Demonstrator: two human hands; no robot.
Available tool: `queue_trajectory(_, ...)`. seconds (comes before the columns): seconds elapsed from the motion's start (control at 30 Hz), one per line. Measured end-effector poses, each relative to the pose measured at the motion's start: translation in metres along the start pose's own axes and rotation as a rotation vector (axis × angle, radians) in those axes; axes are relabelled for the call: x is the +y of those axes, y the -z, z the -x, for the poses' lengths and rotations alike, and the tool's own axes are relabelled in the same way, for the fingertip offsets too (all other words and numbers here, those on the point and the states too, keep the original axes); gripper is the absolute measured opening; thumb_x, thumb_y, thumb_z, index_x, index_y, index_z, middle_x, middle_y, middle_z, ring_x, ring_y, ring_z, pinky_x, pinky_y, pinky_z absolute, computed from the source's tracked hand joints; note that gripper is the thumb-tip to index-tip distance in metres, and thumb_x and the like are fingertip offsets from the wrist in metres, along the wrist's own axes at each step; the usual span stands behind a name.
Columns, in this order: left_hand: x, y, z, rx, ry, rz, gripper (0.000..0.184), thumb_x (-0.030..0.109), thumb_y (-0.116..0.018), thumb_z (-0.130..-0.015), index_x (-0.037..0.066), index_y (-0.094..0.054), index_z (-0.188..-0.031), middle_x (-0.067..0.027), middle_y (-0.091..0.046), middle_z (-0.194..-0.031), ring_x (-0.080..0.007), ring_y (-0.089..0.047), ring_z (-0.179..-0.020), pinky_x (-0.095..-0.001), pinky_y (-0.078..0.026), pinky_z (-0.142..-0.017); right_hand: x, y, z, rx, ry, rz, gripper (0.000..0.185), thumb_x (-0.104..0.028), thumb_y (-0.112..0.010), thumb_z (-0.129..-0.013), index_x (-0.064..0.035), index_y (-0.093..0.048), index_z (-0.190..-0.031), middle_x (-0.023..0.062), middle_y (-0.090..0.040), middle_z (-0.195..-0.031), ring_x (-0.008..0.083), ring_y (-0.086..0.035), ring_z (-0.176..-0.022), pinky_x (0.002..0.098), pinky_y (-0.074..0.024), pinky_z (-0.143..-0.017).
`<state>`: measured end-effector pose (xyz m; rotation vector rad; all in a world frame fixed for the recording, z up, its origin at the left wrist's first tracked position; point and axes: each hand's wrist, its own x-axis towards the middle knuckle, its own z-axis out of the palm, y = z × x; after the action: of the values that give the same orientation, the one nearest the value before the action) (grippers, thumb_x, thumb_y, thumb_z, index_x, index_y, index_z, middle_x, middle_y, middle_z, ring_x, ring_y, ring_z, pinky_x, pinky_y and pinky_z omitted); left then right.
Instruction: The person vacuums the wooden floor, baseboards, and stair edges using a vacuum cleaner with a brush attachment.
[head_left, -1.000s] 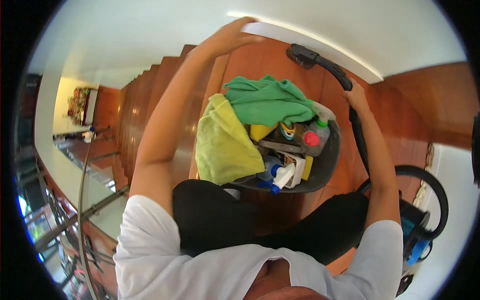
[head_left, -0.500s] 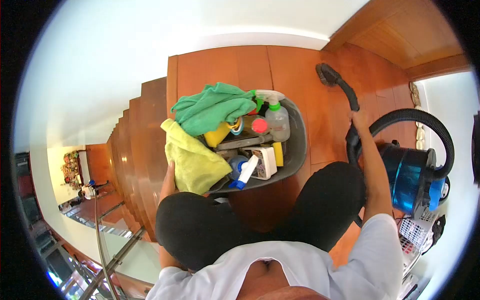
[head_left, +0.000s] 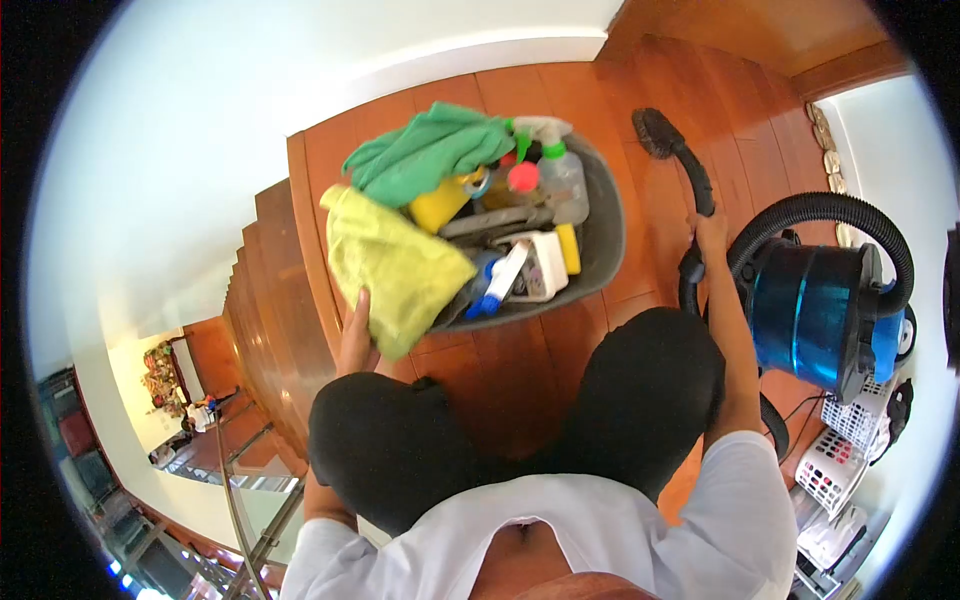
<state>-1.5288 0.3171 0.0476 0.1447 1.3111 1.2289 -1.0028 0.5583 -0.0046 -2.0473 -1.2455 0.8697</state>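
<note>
A grey tub (head_left: 606,230) sits on the wooden floor before my knees, holding a spray bottle (head_left: 563,185), a white-and-blue spray bottle (head_left: 500,283), a yellow sponge (head_left: 569,248) and other items. A green cloth (head_left: 430,150) and a yellow-green cloth (head_left: 395,265) drape over its left part. My left hand (head_left: 357,335) is at the yellow-green cloth's lower edge by the tub; its fingers are partly hidden, so its grip is unclear. My right hand (head_left: 709,232) is closed around the black vacuum hose wand (head_left: 694,180), whose brush head (head_left: 656,133) rests on the floor.
A blue vacuum cleaner (head_left: 805,310) stands at the right, its black hose (head_left: 830,205) arching over it. White baskets (head_left: 832,467) are behind it. Wooden stairs (head_left: 270,300) drop away at the left beside a railing (head_left: 232,500). A white wall (head_left: 450,50) runs along the front.
My left hand has come down from the wall side to the tub's left end. The tub now sits turned and shifted left in view. My right hand still holds the wand.
</note>
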Motion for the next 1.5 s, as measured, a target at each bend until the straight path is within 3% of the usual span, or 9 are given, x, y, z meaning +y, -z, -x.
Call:
queue_trajectory(0.07, 0.007, -0.033, -0.034, -0.104, -0.064, -0.005, 0.063, 0.037, -0.047, -0.1, 0.002, -0.024, -0.148, -0.0177, -0.042, -0.143, -0.0292, -0.046, -0.129, -0.0413, -0.042, -0.105, 0.041, 0.008, -0.044, -0.069, -0.074, -0.041, 0.034, -0.007, -0.057, -0.072, 0.0038, -0.057, -0.104, 0.0103, -0.055, -0.054, 0.0205, -0.054, -0.043, 0.0345, -0.0427, -0.042)
queue_trajectory(0.17, 0.022, -0.088, -0.079, -0.191, 0.008, 0.046, 0.062, 0.037, -0.048, -0.1, 0.003, -0.024, -0.146, -0.0166, -0.045, -0.141, -0.0285, -0.05, -0.125, -0.0419, -0.046, -0.102, 0.067, 0.03, -0.058, 0.125, 0.102, 0.18, 0.013, -0.01, -0.062, -0.071, -0.0017, -0.053, -0.064, 0.0041, -0.05, -0.055, 0.0135, -0.046, -0.044, 0.0301, -0.0374, -0.043)
queue_trajectory(0.4, 0.02, -0.211, -0.176, -0.464, -0.172, 0.191, 0.052, 0.029, -0.053, -0.098, 0.005, -0.032, -0.14, -0.0155, -0.053, -0.131, -0.0295, -0.058, -0.115, -0.0461, -0.056, -0.089, 0.057, 0.078, 0.035, 0.009, -0.062, -0.206, 0.023, 0.0, -0.056, -0.067, -0.0021, -0.05, -0.09, 0.0053, -0.047, -0.059, 0.0173, -0.043, -0.037, 0.031, -0.0363, -0.035)
queue_trajectory(0.47, 0.017, -0.245, -0.201, -0.486, -0.211, 0.171, 0.058, 0.035, -0.054, -0.098, 0.004, -0.03, -0.141, -0.0146, -0.054, -0.129, -0.0288, -0.06, -0.111, -0.0453, -0.054, -0.091, 0.055, 0.089, 0.068, -0.069, -0.112, 0.006, 0.047, -0.001, -0.056, -0.065, 0.0074, -0.053, -0.112, 0.0103, -0.06, -0.082, 0.0243, -0.059, -0.072, 0.0309, -0.0484, -0.064)
queue_trajectory(0.73, 0.015, -0.275, -0.219, -0.492, -0.186, 0.095, 0.066, 0.042, -0.055, -0.095, 0.0, -0.032, -0.142, -0.0176, -0.046, -0.138, -0.0279, -0.044, -0.129, -0.0458, -0.039, -0.105, 0.072, 0.095, 0.149, -0.415, -0.165, 0.319, 0.052, -0.01, -0.065, -0.07, 0.0016, -0.052, -0.119, 0.0101, -0.061, -0.089, 0.0233, -0.06, -0.08, 0.0327, -0.0479, -0.071)
queue_trajectory(0.83, -0.011, -0.235, -0.219, -0.379, -0.903, -0.655, 0.076, 0.05, -0.054, -0.092, -0.002, -0.03, -0.142, -0.0227, -0.04, -0.141, -0.0363, -0.038, -0.132, -0.0508, -0.032, -0.108, 0.059, 0.083, 0.162, -0.546, -0.125, 0.397, 0.054, -0.014, -0.068, -0.071, -0.0006, -0.052, -0.121, 0.01, -0.061, -0.091, 0.023, -0.06, -0.083, 0.0334, -0.0477, -0.073)
queue_trajectory(1.03, -0.063, -0.215, -0.1, -0.932, -1.339, -1.071, 0.08, 0.044, -0.067, -0.082, 0.004, -0.034, -0.144, -0.0228, -0.038, -0.144, -0.0352, -0.033, -0.138, -0.0484, -0.022, -0.115, 0.032, 0.039, 0.152, -0.721, 0.028, 0.501, 0.059, -0.021, -0.074, -0.074, -0.005, -0.051, -0.126, 0.0098, -0.062, -0.096, 0.0222, -0.06, -0.089, 0.0347, -0.0472, -0.078)
queue_trajectory(1.23, -0.116, -0.232, -0.086, -1.131, -1.196, -1.328, 0.057, 0.031, -0.066, -0.079, 0.009, -0.051, -0.13, -0.0154, -0.059, -0.122, -0.028, -0.056, -0.118, -0.048, -0.045, -0.094, 0.018, -0.019, 0.15, -0.719, 0.059, 0.447, 0.067, -0.024, -0.08, -0.074, -0.0047, -0.048, -0.131, 0.0135, -0.064, -0.109, 0.0257, -0.061, -0.106, 0.0379, -0.0468, -0.09)
queue_trajectory(1.5, -0.108, -0.234, -0.102, -1.166, -1.098, -1.508, 0.016, 0.023, -0.067, -0.074, 0.015, -0.062, -0.088, -0.0071, -0.067, -0.075, -0.0294, -0.068, -0.074, -0.0442, -0.053, -0.058, 0.014, -0.037, 0.158, -1.067, -0.162, -0.074, 0.051, -0.012, -0.075, -0.078, -0.0012, -0.048, -0.121, 0.0036, -0.059, -0.08, 0.0155, -0.059, -0.06, 0.0294, -0.0489, -0.053)
